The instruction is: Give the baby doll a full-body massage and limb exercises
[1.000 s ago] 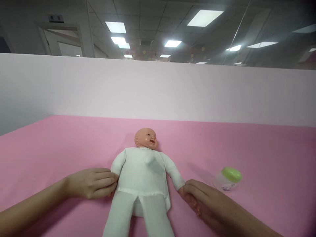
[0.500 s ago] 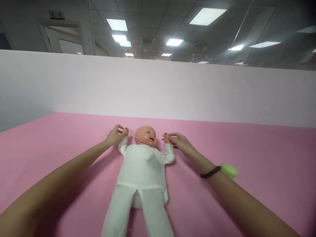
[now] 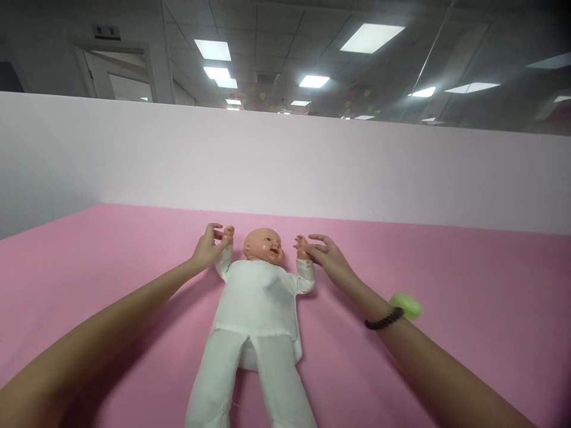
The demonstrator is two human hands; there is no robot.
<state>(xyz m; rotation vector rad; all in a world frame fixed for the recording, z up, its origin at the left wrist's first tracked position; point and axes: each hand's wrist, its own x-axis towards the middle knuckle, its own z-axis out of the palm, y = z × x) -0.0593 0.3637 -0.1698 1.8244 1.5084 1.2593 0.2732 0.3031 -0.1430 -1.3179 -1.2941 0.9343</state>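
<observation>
Left of the doll's head, the left hand narrows thumb and fingers on that side's doll hand. The doll lies on its back on the pink counter, both arms already up beside its head, legs straight and untouched, a white partition beyond it. Right of its head, the right hand loosely pinches its other wrist. Farther right of the doll, the braceleted forearm partly hides a green object.
</observation>
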